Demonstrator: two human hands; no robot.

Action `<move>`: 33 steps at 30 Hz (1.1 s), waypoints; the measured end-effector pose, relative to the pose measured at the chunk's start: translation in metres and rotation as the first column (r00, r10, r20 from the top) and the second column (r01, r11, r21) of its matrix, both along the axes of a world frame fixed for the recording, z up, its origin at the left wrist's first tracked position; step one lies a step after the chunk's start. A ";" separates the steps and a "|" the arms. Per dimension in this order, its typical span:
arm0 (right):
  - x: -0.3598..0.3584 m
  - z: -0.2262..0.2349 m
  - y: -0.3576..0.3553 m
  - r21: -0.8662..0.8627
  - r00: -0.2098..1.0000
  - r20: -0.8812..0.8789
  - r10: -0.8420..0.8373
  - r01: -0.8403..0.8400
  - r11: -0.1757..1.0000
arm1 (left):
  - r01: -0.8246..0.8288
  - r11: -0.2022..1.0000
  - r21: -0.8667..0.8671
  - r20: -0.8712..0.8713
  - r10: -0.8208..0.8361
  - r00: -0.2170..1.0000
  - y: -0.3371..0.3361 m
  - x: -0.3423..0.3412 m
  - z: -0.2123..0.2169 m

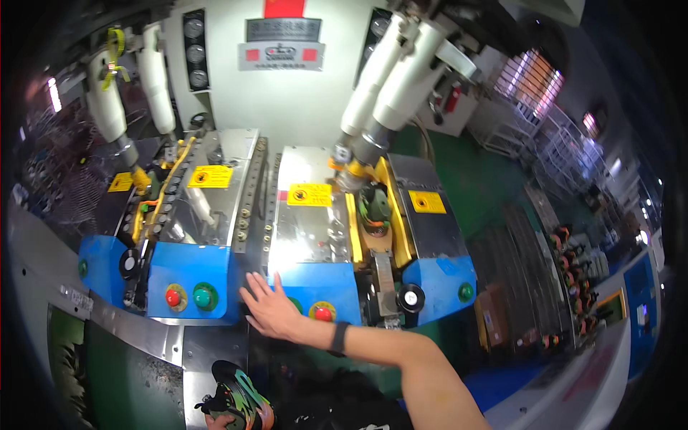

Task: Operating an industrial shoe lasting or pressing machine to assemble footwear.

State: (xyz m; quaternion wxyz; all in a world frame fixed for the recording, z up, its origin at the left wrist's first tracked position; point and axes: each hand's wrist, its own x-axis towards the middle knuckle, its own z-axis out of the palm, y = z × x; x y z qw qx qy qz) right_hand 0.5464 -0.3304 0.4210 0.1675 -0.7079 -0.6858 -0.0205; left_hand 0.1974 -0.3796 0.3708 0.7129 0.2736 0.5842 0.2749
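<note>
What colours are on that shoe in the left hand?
The shoe is dark, with bright green and orange-pink patches; it shows best in the head view.

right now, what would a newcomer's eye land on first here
Probably the right hand, spread out by the gap between two blue panels. Next, the multicoloured shoe in the left hand, at the lower edge left of centre. Then the green shoe, between yellow plates right of centre.

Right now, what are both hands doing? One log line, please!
left hand: holding multicoloured black shoe | right hand: open, near round green button on blue panel | panel contact: unclear
</note>
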 end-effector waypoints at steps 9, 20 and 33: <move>-0.117 -0.080 -0.082 -0.001 0.602 -0.768 0.217 -0.341 0.940 | -0.487 0.864 0.126 -0.117 0.501 0.858 -0.048 -0.051 0.022; -0.222 -0.030 -0.085 -0.268 0.601 -0.783 0.161 -0.558 0.785 | -0.028 0.854 0.520 -0.473 0.316 0.822 -0.020 -0.131 -0.087; -0.511 0.010 0.134 -0.214 0.582 -0.732 0.355 -0.691 0.690 | -0.089 0.832 0.547 -0.715 0.520 0.467 0.063 -0.438 -0.148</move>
